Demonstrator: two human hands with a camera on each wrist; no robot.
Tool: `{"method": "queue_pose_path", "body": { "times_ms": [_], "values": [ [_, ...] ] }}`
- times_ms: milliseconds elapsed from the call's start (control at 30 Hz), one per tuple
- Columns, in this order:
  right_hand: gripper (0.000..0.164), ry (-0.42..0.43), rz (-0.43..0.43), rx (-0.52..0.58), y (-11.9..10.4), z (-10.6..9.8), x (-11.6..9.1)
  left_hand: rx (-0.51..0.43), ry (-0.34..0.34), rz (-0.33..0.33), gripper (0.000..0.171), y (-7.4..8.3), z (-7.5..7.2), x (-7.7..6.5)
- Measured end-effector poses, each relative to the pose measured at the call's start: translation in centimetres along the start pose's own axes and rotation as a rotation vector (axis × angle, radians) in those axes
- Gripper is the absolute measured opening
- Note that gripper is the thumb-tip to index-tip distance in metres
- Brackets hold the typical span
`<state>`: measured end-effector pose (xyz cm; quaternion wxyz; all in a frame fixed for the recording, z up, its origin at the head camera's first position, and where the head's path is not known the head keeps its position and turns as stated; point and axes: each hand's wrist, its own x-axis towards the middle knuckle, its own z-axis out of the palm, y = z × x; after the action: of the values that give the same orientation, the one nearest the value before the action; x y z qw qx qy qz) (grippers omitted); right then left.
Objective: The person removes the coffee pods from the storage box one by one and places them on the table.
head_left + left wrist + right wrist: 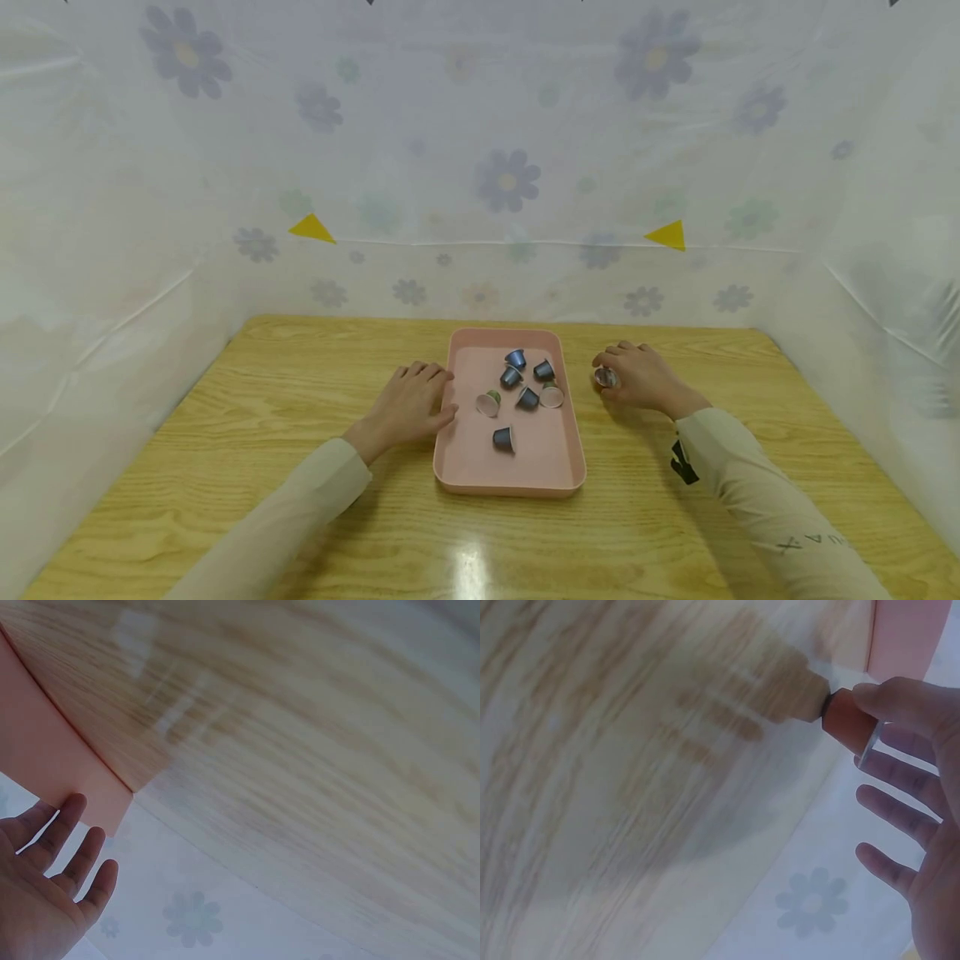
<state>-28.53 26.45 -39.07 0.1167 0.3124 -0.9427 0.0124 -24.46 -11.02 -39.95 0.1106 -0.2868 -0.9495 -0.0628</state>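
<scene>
In the head view my right hand (637,379) is over the table to the right of a pink tray (510,475). It pinches a coffee capsule (604,377) by thumb and index finger; the right wrist view shows that capsule's orange-brown body (847,720) close to the wood, the other fingers spread. My left hand (405,407) rests at the tray's left rim, fingers loosely extended, fingertips touching the wall (90,787). Several capsules lie scattered inside the tray: dark blue ones (502,439), a brighter blue one (516,358) and green ones (488,404) with pale lids.
The wooden table (300,467) bears the tray near its middle. Behind and at both sides hangs a pale flowered sheet (507,250), with two yellow triangles (666,236) on its back part. A black tag (683,463) hangs at the right sleeve.
</scene>
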Motion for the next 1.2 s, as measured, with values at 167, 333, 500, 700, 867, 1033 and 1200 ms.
{"method": "queue_pose_path", "body": {
  "times_ms": [167,333,500,700,867,1033,1200],
  "values": [
    [0.038,0.002,-0.008,-0.01,0.0,-0.6,0.0,-0.002,-0.001,-0.002,0.045,0.0,0.0,0.0],
    [0.036,0.013,-0.019,-0.018,-0.2,-1.1,0.2,-0.002,0.003,-0.006,0.044,0.0,0.1,0.1],
    [0.036,0.02,-0.04,-0.017,-0.7,-1.6,0.3,-0.005,-0.001,-0.01,0.044,-0.1,0.1,0.1],
    [0.034,0.046,-0.088,-0.025,-1.7,-1.9,0.5,-0.007,-0.004,-0.011,0.044,0.0,0.1,0.0],
    [0.036,0.068,-0.126,-0.031,-2.6,-2.0,0.8,-0.001,-0.008,-0.011,0.043,-0.1,0.2,0.0],
    [0.035,0.104,-0.175,-0.052,-3.3,-2.1,1.2,-0.005,-0.005,-0.007,0.044,-0.1,0.2,0.1],
    [0.035,0.121,-0.208,-0.066,-4.0,-1.9,1.6,-0.008,0.0,-0.006,0.044,-0.1,0.2,0.1]
  ]
}}
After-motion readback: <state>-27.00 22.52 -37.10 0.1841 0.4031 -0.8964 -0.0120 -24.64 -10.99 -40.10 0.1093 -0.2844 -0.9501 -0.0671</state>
